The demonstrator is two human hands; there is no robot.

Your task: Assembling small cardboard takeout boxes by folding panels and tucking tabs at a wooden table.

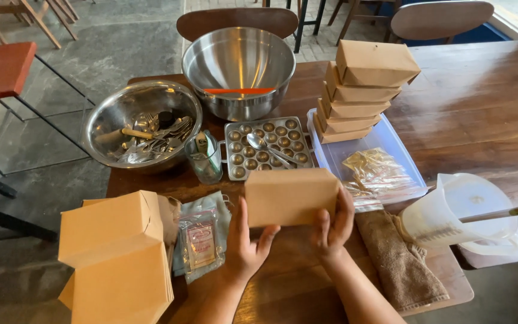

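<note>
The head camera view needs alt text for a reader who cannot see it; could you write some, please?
Two bare hands, left hand and right hand, hold a closed brown paper box over a wooden table. Behind it lie a stack of boxes, two steel bowls, a dimpled metal tray and a plastic jug.

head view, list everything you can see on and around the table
closed box: 1, tan, held in both hands
stacked boxes: 5, tan, on the lidded tub
flat box stack: tan, front left
steel bowls: 2; one with cutlery, one empty
mould tray: 1, metal, with a spoon
glass: 1, clear
sachets: clear
towel: brown
jug: 1, white
table: wood
left hand
right hand
</note>
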